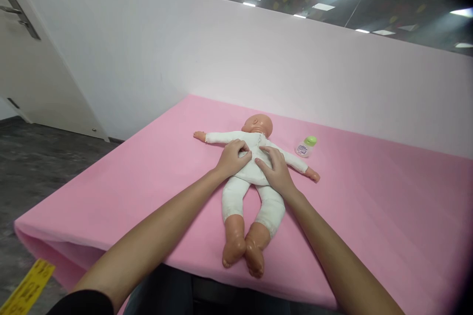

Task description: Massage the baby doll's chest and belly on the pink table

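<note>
Two hands rest on the doll [254, 167], which lies face up on the pink worktop [369, 206], its feet at the near edge. Left hand [233, 157]: fingers curled into the white suit at the chest; whether they pinch fabric cannot be told. Right hand [275, 171]: flat, fingers spread, holding nothing. Both hide the torso. A small green-capped bottle [306, 146] lies just beside the doll's arm, its label unreadable.

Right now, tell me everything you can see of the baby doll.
The baby doll lies face up on the pink mat, arms spread, feet toward the camera. It looks like plastic, with a bare head, hands and feet, dressed in a white one-piece suit. The left hand and right hand both rest on its chest.
</note>
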A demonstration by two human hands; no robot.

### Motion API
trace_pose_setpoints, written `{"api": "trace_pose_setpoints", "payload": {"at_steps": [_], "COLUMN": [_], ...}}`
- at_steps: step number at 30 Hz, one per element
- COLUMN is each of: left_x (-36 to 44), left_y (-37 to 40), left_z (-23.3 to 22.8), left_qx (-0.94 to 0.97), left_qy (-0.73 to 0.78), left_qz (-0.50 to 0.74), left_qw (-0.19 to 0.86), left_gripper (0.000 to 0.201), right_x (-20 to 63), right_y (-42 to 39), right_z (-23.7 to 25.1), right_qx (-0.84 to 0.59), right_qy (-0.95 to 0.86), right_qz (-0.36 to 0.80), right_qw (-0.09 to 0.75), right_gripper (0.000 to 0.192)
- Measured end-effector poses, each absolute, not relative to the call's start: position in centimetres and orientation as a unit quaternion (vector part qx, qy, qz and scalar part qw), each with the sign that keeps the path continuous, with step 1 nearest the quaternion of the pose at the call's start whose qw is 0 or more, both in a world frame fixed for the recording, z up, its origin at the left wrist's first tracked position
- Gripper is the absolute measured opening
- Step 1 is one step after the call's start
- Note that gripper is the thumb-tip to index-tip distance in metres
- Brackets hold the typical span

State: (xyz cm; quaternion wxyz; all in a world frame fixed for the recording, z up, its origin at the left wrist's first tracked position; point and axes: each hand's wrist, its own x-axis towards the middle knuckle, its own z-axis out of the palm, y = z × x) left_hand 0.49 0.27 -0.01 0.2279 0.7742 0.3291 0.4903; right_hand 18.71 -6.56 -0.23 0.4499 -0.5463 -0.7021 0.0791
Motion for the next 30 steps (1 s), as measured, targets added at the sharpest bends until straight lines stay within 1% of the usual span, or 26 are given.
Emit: {"api": "trace_pose_setpoints", "payload": {"at_steps": [23,29,30], "left_x": [0.56,0.43,0.41], "left_y": [0.37,0.26,0.27], "left_z": [-0.14,-0.12,-0.15], "left_qx": [0.774,0.776,0.776], "left_qy": [0.326,0.328,0.332], "left_qz": [0.494,0.490,0.487], "left_qw": [0.226,0.225,0.225], "left_gripper": [0.013,0.002,0.008], "right_x": [18.86,18.78,18.77], "right_y": [-6.34,-6.34,-6.34], "right_z": [-0.47,-0.43,-0.44], "right_qx": [-0.537,-0.541,-0.542], "right_qy": [-0.709,-0.705,-0.703], "right_qz": [0.072,0.080,0.082], "right_qw": [0.452,0.453,0.453], "right_gripper": [0.038,0.035,0.033]}}
